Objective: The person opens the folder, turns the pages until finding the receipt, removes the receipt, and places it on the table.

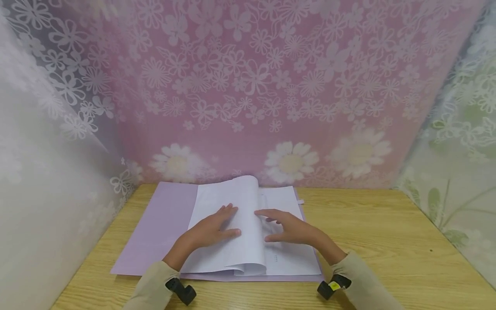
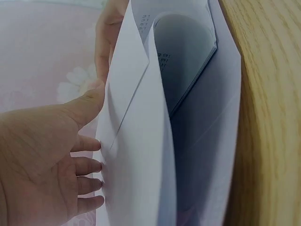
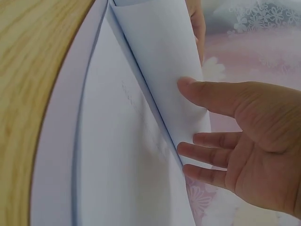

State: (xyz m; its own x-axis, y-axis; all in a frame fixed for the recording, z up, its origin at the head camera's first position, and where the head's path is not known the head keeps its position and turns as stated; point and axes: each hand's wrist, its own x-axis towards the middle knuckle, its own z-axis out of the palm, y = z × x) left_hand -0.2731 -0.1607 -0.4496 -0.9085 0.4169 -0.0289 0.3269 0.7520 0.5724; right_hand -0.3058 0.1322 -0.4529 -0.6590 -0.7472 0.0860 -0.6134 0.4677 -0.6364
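Note:
A purple folder [image 1: 155, 228] lies spread out on the table, holding a stack of white paper. Its upper sheets [image 1: 249, 245] are turned to the left and bulge in a rounded curl along the middle. My left hand [image 1: 209, 230] rests on these sheets with fingers extended; in the left wrist view its fingertips [image 2: 96, 167] touch the paper. On the other side, my right hand [image 1: 292, 228] is at the curl, thumb and fingers spread apart, over the right-hand pages [image 1: 296, 262]. Faint print shows on those pages. In the right wrist view the thumb [image 3: 190, 89] overlaps the curled paper.
The wooden table [image 1: 372, 241] extends to the right of the folder. Behind it hangs a pink flowered curtain [image 1: 232, 142], with pale flowered sheets at both sides. A small white tab [image 1: 301, 202] sticks out at the folder's right edge. Both wrists carry black straps.

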